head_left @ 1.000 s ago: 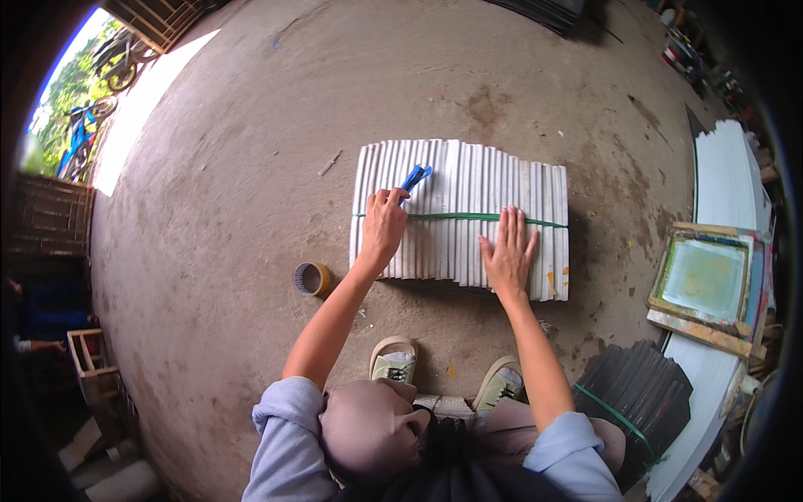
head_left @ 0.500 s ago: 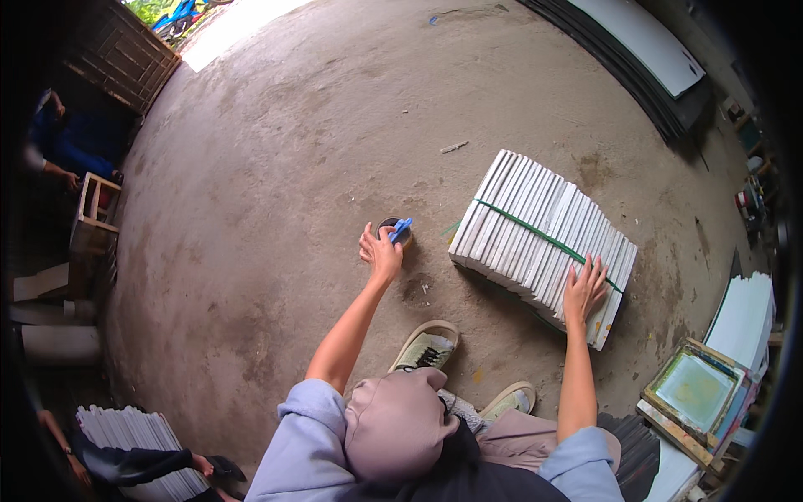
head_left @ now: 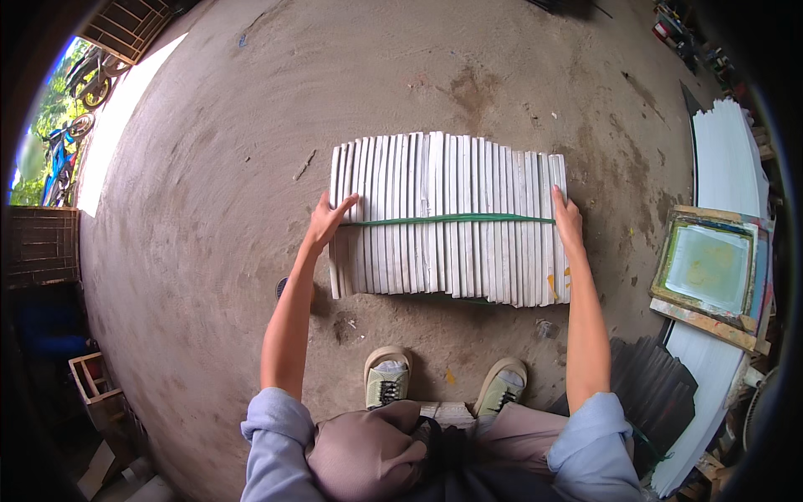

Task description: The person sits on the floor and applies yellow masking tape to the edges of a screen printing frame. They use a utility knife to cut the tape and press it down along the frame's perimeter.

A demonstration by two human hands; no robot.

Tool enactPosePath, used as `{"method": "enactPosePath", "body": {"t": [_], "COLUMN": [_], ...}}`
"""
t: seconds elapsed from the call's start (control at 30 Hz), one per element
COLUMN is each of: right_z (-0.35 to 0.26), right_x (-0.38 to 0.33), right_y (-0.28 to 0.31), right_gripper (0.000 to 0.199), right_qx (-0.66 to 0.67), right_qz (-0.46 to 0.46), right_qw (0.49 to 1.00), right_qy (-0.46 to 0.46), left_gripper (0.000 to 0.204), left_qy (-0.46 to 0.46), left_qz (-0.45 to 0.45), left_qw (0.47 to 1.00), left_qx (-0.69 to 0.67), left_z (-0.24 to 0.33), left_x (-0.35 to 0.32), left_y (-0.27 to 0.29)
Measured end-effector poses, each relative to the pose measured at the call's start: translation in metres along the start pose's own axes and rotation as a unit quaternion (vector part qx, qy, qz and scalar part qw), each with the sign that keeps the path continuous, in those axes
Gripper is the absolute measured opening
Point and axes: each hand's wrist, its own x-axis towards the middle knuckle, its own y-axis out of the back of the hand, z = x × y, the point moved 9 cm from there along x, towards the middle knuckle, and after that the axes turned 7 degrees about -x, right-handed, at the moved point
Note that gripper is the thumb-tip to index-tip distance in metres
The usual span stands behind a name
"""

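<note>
A bundle of thin white boards point(head_left: 435, 259) stands on edge on the floor in front of my feet, bound round the middle by a green strap point(head_left: 452, 218). My left hand point(head_left: 328, 219) grips the bundle's left end, fingers round the outer board and close to the strap. At the opposite end, my right hand point(head_left: 568, 222) presses against the last board, its thumb side lying by the strap. The fingers behind both ends are partly hidden. A small dark cup point(head_left: 283, 288) shows beside my left forearm, which covers most of it.
To the right lie a framed screen point(head_left: 711, 266) on tall white sheets point(head_left: 726, 159) and a stack of dark sheets point(head_left: 657, 381). A wooden frame point(head_left: 88, 378) stands at left. Motorbikes point(head_left: 63, 159) are outside the far-left doorway. My shoes point(head_left: 389, 378) are just below the bundle.
My left hand has left the cup and the blue object there and taken the bundle's left end. My right hand has shifted to its right end. The bundle now lies squarely before me.
</note>
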Motion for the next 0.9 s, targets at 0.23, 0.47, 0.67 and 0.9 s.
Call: {"method": "enactPosePath", "body": {"t": [0.23, 0.47, 0.67, 0.9], "right_z": [-0.014, -0.037, -0.021, -0.18], "right_x": [-0.048, -0.111, -0.089, -0.147], "right_y": [0.054, 0.098, 0.069, 0.136], "right_gripper": [0.091, 0.088, 0.079, 0.066], "right_qx": [0.067, 0.431, 0.322, -0.095], "right_qz": [0.097, 0.136, 0.03, 0.289], "right_qw": [0.993, 0.892, 0.946, 0.919], "right_qy": [-0.015, 0.006, -0.011, 0.25], "left_gripper": [0.09, 0.087, 0.088, 0.098], "left_qy": [-0.083, -0.135, -0.147, -0.113], "left_qz": [0.044, 0.052, 0.079, 0.052], "left_qw": [0.994, 0.981, 0.984, 0.989], "left_qx": [-0.06, -0.13, -0.068, -0.074], "left_z": [0.055, 0.088, 0.093, 0.081], "left_x": [-0.055, -0.114, -0.105, -0.095], "left_y": [0.025, 0.064, 0.047, 0.051]}}
